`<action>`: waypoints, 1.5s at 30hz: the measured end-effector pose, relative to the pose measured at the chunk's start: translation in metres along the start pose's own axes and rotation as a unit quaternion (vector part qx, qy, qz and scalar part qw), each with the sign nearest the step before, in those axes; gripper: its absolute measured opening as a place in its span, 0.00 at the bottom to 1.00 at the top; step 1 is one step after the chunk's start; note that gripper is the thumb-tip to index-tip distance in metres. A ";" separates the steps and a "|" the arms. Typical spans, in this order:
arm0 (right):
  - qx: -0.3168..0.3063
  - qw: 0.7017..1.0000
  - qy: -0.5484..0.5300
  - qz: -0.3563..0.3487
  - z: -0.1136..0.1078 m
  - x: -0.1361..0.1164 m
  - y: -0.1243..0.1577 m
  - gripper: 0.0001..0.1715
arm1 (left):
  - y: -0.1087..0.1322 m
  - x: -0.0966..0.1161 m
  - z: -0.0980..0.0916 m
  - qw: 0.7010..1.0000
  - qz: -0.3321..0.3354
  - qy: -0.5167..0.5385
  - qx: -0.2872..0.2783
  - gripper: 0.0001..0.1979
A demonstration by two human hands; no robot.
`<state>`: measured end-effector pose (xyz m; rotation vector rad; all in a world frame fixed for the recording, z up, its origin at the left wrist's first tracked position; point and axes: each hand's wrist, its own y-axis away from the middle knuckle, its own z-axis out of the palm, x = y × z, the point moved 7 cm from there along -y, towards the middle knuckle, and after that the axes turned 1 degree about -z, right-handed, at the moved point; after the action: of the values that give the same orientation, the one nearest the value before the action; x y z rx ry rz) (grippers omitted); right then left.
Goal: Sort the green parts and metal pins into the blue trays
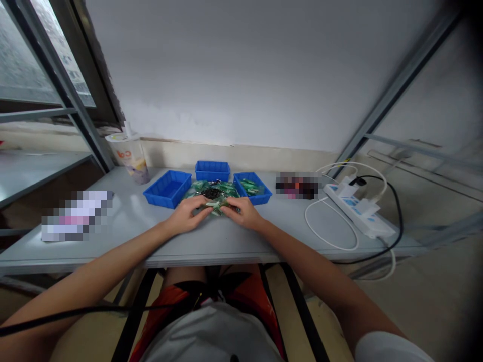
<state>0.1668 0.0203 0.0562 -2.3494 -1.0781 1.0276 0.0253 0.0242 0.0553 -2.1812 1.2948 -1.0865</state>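
Between my two hands is a small green-and-white plastic packet, too small to make out in detail. My left hand pinches its left side with thumb and fingers. On the other side, my right hand grips the packet the same way. Just beyond my fingers lies a heap of small dark pieces, with several green packets around it. Similar green packets fill part of the right blue tray.
A left blue tray and a back blue tray stand around the heap. A drink cup is at the back left. A blurred flat item lies left. At right are a blurred dark item and a power strip with looping cables.
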 end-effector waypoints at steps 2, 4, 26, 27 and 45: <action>0.002 1.000 -0.002 0.012 0.001 0.002 0.000 0.18 | 0.001 0.002 -0.001 1.000 0.012 -0.006 0.002 0.06; 0.009 0.999 -0.011 0.036 0.002 0.006 0.000 0.14 | 0.002 0.004 -0.001 1.000 0.023 -0.017 0.005 0.06; -0.055 0.998 -0.002 -0.017 0.010 -0.008 0.003 0.26 | 0.007 0.030 0.005 0.987 0.143 -0.010 -0.066 0.15; -0.056 0.998 0.008 -0.023 0.011 -0.009 0.003 0.27 | 0.007 0.031 0.006 0.987 0.144 -0.014 -0.071 0.17; 0.003 0.997 0.057 -0.049 0.003 -0.012 0.003 0.12 | 0.002 0.007 0.001 0.998 0.043 -0.051 0.016 0.07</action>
<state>0.1609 0.0097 0.0582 -2.2949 -1.1325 0.8493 0.0272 0.0169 0.0566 -2.1067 1.3050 -0.9447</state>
